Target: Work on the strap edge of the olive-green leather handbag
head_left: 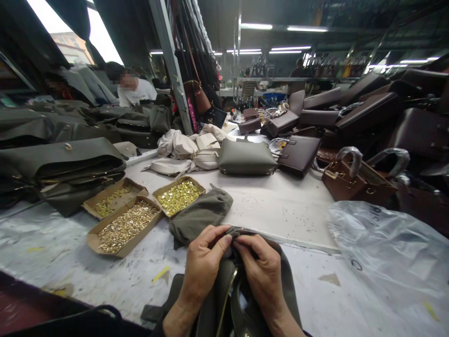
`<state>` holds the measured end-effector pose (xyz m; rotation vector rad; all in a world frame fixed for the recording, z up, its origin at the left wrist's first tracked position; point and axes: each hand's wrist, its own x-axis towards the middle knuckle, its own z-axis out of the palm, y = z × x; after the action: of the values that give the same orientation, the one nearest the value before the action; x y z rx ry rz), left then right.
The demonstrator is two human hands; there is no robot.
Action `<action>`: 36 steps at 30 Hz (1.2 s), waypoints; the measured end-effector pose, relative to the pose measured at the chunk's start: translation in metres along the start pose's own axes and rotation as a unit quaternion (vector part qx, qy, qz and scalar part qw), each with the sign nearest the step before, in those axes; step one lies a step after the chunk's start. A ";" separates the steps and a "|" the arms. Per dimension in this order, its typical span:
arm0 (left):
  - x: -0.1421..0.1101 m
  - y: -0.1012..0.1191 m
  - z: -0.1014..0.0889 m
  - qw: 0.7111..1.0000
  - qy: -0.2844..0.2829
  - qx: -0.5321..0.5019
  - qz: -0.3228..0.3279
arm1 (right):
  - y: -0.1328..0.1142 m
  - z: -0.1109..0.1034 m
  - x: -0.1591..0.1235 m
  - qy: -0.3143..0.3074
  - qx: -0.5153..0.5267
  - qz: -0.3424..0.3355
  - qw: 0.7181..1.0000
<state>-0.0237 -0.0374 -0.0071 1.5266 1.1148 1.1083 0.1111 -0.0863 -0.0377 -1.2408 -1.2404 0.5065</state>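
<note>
Three shallow brown cardboard boxes (142,238) are present: two contain small yellow-gold metal pieces (179,196), one contains small rose-gold metal pieces (126,227). Bare hands total two: one left hand (203,264), one right hand (263,267). Also recorded: one dark olive bag with a gold-toned zip (289,283), one smooth grey-green rectangular bag (247,158), one crinkled clear plastic sheet (396,257), one slanted grey metal post (171,65). Smooth dark brown bags (301,157) number at least six; overlap appears to prevent an exact count.

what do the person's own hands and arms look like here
The left hand and right hand are bare, with no glove, ring or watch showing. A dark sleeve shows at the left arm, below the bare wrist; on the right, too little clothing is in view to describe.
</note>
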 end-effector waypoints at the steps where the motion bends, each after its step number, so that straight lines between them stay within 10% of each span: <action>1: 0.000 0.001 0.001 1.000 0.002 0.007 0.012 | -0.001 0.000 0.001 0.005 0.001 0.007 1.000; 8: -0.002 0.002 0.001 0.995 -0.001 0.058 0.079 | -0.007 0.002 0.003 0.027 0.011 0.049 0.998; 23: -0.001 0.003 0.003 0.991 -0.021 0.087 0.099 | -0.005 -0.003 0.000 0.101 -0.141 -0.089 0.981; 36: -0.001 0.004 0.000 0.982 -0.042 0.122 0.137 | -0.015 -0.027 0.032 -0.120 -0.041 0.010 0.992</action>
<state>-0.0237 -0.0391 -0.0038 1.9476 1.0326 1.1072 0.1409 -0.0751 -0.0066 -1.2905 -1.4649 0.6392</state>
